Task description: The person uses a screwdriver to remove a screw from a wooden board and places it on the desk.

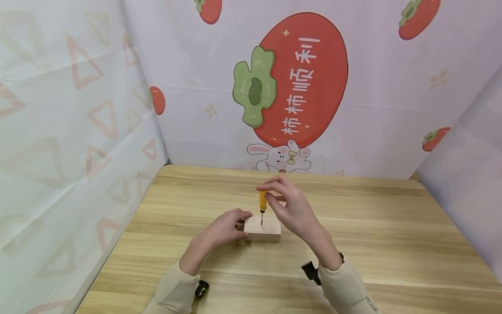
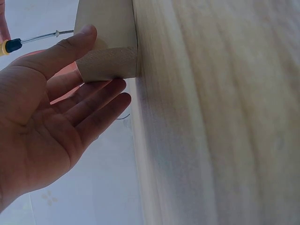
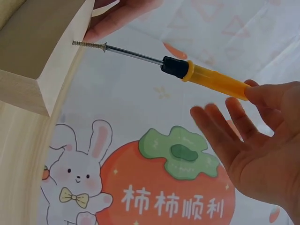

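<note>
A pale wooden block point(image 1: 262, 235) lies flat on the table. My left hand point(image 1: 225, 227) grips its left end, the thumb point(image 2: 70, 49) on the near face and the fingers round the end and far side. From the block's top a screw point(image 3: 91, 45) stands up, only its tip in the wood. The shaft of a yellow screwdriver point(image 3: 215, 82) meets the screw head in line with it. My right hand point(image 1: 292, 209) pinches the top of the screwdriver's handle between thumb and index finger, while its other fingers point(image 3: 213, 122) are spread away from the handle.
The wood-grain table point(image 1: 376, 235) reaches out on both sides of the block. Behind it hangs a white cloth point(image 1: 188, 126) printed with persimmons and a rabbit; another patterned cloth point(image 1: 78, 131) stands along the left side. Each wrist carries a black camera mount point(image 1: 311, 272).
</note>
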Demonstrator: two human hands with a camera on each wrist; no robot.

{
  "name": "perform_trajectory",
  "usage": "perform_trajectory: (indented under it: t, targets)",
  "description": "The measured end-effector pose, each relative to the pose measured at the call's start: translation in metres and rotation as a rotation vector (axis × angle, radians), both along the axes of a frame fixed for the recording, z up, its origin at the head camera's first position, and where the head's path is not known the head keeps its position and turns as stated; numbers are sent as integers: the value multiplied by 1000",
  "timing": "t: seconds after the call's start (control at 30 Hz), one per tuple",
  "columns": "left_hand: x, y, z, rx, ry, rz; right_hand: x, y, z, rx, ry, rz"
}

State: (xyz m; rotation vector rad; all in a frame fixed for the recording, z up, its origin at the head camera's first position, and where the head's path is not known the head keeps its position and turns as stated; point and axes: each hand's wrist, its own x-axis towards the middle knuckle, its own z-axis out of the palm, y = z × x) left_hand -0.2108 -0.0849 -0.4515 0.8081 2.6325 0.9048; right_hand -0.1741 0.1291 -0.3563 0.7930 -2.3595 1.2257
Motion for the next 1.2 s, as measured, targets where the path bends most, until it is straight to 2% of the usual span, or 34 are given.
perform_trajectory:
  t: [0.13, 0.33, 0.57, 0.63, 0.83, 1.0, 1.1, 1.2]
  targets:
    - [1, 0, 1, 1, 1, 8, 1, -1, -1, 12, 16, 4]
    - [2, -1, 2, 2, 1, 1, 2, -5, 1, 5, -26, 6]
    - [0, -1, 2, 5, 6, -2, 0, -6, 1, 1, -24, -6]
    - [0, -2, 1, 16, 10, -11, -1, -6, -4, 44, -4, -17]
    - [-1, -2, -4, 16, 44, -53, 0, -3, -23, 297, 67, -83]
    - [-1, -3, -4, 14, 41, -38, 2, 1, -20, 331, 40, -103]
    - [-1, -3, -2, 18, 36, -35, 3, 1, -21, 360, 12, -57]
    - [-1, -3, 1, 25, 38, -47, 5, -3, -24, 406, 1, 42]
